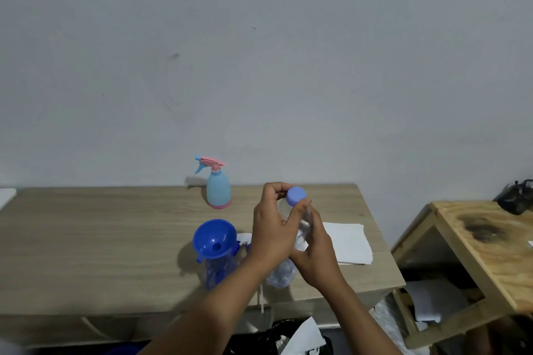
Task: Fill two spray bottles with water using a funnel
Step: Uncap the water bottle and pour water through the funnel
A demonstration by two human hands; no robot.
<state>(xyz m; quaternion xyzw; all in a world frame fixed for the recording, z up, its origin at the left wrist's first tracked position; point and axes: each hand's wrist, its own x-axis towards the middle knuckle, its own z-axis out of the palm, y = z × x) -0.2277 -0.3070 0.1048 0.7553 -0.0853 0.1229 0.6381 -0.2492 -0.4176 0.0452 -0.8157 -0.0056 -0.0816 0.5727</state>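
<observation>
A clear water bottle (282,272) with a light blue cap (297,196) stands over the table's front part. My right hand (315,248) grips its body. My left hand (272,228) pinches the cap with thumb and fingers. To the left, a blue funnel (215,239) sits in the mouth of a clear spray bottle (217,269) with no sprayer head on. A light blue spray bottle (218,189) with a pink trigger head stands upright near the wall.
The wooden table (101,239) runs left to right against a grey wall. White paper sheets (350,242) lie on its right end. A second wooden table (487,251) with a dark stain stands to the right. Bags and clutter lie on the floor below.
</observation>
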